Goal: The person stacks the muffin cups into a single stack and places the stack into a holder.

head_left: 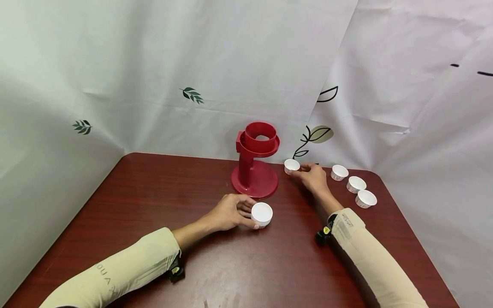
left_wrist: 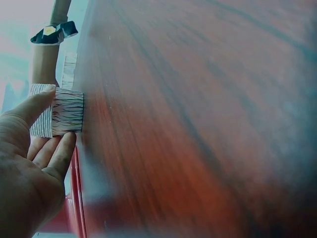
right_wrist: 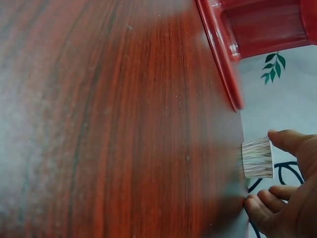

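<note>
In the head view my left hand [head_left: 231, 212] holds a stack of white paper cups [head_left: 262, 214] low over the table. Several nested rims of this stack [left_wrist: 42, 110] show in the left wrist view, thumb on one side and fingers on the other. My right hand [head_left: 313, 177] is at the table's back edge beside a single paper cup [head_left: 292, 166]. From the right wrist view, the thumb is at that cup's [right_wrist: 257, 158] rim, while the other fingers stand apart from it. A red stand [head_left: 254, 179] with a ring on top is between the hands, farther back.
Three more paper cups, a back one [head_left: 339, 172], a middle one [head_left: 356, 184] and a front one [head_left: 366, 199], stand along the table's right side. The dark red table [head_left: 185, 179] meets a white leaf-printed cloth [head_left: 161, 107] behind it.
</note>
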Motion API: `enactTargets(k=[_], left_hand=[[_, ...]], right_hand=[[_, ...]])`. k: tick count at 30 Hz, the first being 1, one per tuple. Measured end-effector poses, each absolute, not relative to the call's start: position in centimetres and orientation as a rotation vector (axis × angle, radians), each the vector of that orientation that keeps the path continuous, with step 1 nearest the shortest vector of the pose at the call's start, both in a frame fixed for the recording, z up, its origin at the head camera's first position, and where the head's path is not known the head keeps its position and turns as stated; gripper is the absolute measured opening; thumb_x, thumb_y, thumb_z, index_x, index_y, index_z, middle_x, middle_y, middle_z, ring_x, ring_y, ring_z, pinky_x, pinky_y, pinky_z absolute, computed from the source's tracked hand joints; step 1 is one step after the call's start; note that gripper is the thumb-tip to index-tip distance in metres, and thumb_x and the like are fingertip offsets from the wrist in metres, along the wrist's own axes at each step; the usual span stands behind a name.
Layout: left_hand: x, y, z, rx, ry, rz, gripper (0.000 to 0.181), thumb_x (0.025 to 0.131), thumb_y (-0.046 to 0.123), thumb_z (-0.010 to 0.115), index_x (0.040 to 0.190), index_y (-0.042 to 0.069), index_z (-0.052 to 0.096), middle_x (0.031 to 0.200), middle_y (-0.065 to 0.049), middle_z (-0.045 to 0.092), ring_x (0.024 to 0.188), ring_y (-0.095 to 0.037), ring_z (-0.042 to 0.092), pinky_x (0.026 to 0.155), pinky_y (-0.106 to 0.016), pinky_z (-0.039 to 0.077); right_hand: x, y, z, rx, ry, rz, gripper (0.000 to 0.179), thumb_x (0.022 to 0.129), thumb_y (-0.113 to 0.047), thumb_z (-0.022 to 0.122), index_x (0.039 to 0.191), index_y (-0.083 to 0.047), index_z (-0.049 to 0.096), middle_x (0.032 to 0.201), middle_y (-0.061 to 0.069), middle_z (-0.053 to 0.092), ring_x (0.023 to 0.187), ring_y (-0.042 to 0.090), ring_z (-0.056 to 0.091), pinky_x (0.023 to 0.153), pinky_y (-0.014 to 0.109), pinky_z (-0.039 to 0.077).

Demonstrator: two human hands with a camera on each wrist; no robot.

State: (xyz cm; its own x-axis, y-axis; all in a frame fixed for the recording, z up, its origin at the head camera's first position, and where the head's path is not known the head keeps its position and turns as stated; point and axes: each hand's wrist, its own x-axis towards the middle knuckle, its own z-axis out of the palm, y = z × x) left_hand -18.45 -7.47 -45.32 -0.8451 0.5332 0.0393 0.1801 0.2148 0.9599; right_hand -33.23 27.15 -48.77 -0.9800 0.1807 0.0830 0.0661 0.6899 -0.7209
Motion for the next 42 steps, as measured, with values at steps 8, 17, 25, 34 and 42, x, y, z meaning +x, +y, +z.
enactTargets(k=[8, 17, 25, 34, 42], left_hand=[[-18.4, -7.3, -45.2, 0.661, 2.189, 1.675, 0.055, 0.08, 0.002, 0.101, 0.128, -0.005, 0.076, 0.117, -0.018, 0.083, 0.103, -0.018, 0.083, 0.093, -0.03, 0.072], [-18.5, -7.2, -44.9, 0.655, 2.185, 1.685, 0.055, 0.079, 0.0, 0.101, 0.127, -0.005, 0.076, 0.116, -0.019, 0.083, 0.101, -0.018, 0.083, 0.093, -0.033, 0.073], [-18.3, -7.2, -44.9, 0.647, 2.198, 1.667, 0.055, 0.079, 0.002, 0.102, 0.128, -0.004, 0.077, 0.117, -0.018, 0.083, 0.102, -0.019, 0.083, 0.092, -0.03, 0.072], [-18.3, -7.3, -45.2, 0.654, 2.188, 1.679, 0.055, 0.079, 0.001, 0.101, 0.127, -0.005, 0.076, 0.116, -0.018, 0.083, 0.102, -0.018, 0.082, 0.092, -0.03, 0.072], [-18.3, -7.4, -45.3, 0.656, 2.199, 1.675, 0.054, 0.079, 0.002, 0.102, 0.127, -0.005, 0.077, 0.116, -0.018, 0.083, 0.102, -0.018, 0.083, 0.092, -0.03, 0.072]], right_hand=[[-34.3, 27.5, -49.7, -0.144, -2.725, 1.201, 0.081, 0.073, -0.071, 0.099, 0.126, -0.012, 0.084, 0.121, 0.008, 0.084, 0.114, 0.028, 0.069, 0.098, 0.044, 0.061], [-31.0, 25.1, -45.5, -0.14, -2.733, 1.214, 0.071, 0.086, -0.051, 0.095, 0.133, 0.0, 0.078, 0.127, 0.022, 0.08, 0.118, 0.038, 0.067, 0.103, 0.048, 0.06], [-34.0, 26.5, -49.0, -0.186, -2.705, 1.215, 0.075, 0.075, -0.06, 0.101, 0.127, -0.01, 0.083, 0.12, 0.01, 0.084, 0.111, 0.028, 0.07, 0.096, 0.04, 0.061], [-35.1, 27.4, -50.7, -0.166, -2.705, 1.182, 0.08, 0.077, -0.063, 0.098, 0.131, -0.007, 0.081, 0.125, 0.015, 0.082, 0.115, 0.032, 0.069, 0.096, 0.044, 0.059], [-32.5, 26.3, -48.2, -0.182, -2.681, 1.243, 0.074, 0.073, -0.057, 0.102, 0.127, -0.01, 0.083, 0.118, 0.011, 0.084, 0.113, 0.03, 0.067, 0.095, 0.042, 0.06]])
